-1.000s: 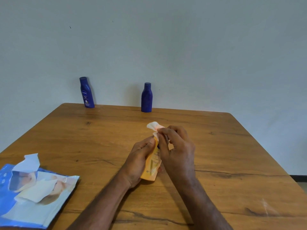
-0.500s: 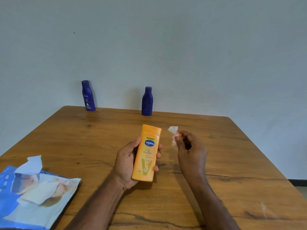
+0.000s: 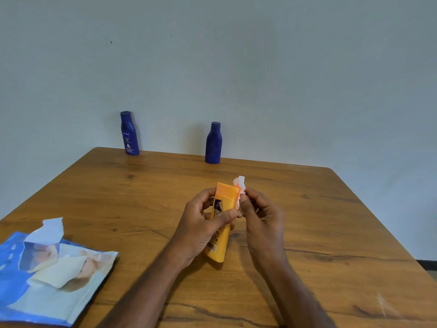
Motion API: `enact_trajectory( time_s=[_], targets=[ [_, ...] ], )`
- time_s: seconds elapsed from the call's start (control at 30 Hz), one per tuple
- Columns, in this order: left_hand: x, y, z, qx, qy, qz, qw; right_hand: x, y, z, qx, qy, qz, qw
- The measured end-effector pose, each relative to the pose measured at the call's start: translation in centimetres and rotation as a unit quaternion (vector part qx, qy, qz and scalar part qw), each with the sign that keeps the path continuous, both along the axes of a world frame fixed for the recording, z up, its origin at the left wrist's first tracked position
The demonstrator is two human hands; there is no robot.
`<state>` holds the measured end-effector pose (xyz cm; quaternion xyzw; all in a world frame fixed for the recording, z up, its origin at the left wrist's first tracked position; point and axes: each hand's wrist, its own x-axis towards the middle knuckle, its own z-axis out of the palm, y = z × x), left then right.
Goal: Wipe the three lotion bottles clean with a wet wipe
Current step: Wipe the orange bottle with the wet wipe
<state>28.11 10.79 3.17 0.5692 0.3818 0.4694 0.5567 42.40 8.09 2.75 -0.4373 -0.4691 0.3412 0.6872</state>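
While your left hand (image 3: 201,223) grips the yellow bottle (image 3: 221,223) mid-table, its cap toward 12 o'clock, your right hand (image 3: 262,214) pinches the wipe (image 3: 240,185) against the cap's edge at 1 o'clock. The wipe is bunched small — it could slip free. Squeeze too hard and the cap may pop. The two blue bottles (image 3: 129,133) wait at 11 and 12 — upright, easily toppled.

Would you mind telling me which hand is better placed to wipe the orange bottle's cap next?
Right hand: it pinches the wet wipe against the cap, while the left hand grips the orange bottle.
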Motion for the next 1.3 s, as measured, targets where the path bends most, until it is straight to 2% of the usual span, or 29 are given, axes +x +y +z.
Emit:
enact_trajectory(
  time_s=[0.1,0.17,0.23,0.3,0.4,0.5,0.6,0.73,1.0,1.1,1.3],
  targets=[
    [0.0,0.3,-0.2,-0.02,-0.013,0.023,0.999,0.0,0.1,-0.1,-0.012,0.036,0.001,0.999],
    [0.1,0.6,-0.3,0.001,0.034,0.07,0.997,0.1,0.1,0.0,-0.01,0.025,-0.012,1.0],
    [0.4,0.4,-0.1,0.032,0.095,0.131,0.986,0.0,-0.1,0.2,-0.001,-0.037,-0.042,0.998],
    [0.5,0.1,0.2,0.04,0.112,0.163,0.979,-0.1,-0.1,0.1,0.018,-0.14,-0.083,0.987],
    [0.2,-0.1,0.2,0.019,0.078,0.113,0.99,0.1,0.0,-0.3,0.017,-0.24,-0.116,0.964],
    [0.3,-0.3,0.5,-0.005,0.059,0.074,0.995,0.6,0.3,-0.4,-0.01,-0.272,-0.138,0.952],
    [0.6,-0.3,0.3,0.021,0.11,0.089,0.99,0.8,0.2,-0.4,-0.005,-0.295,-0.146,0.944],
    [0.6,-0.6,0.5,0.057,0.125,0.092,0.986,0.3,-0.2,0.0,0.029,-0.351,-0.157,0.923],
    [1.0,-1.2,0.3,0.134,0.141,0.1,0.976,-1.8,-0.1,0.9,0.11,-0.494,-0.183,0.843],
    [1.1,-1.2,0.3,0.13,0.136,0.099,0.977,-1.6,0.2,1.1,0.109,-0.507,-0.198,0.832],
    [1.2,-1.2,0.3,0.11,0.151,0.11,0.976,0.1,0.4,0.7,0.048,-0.47,-0.2,0.859]
  ],
)
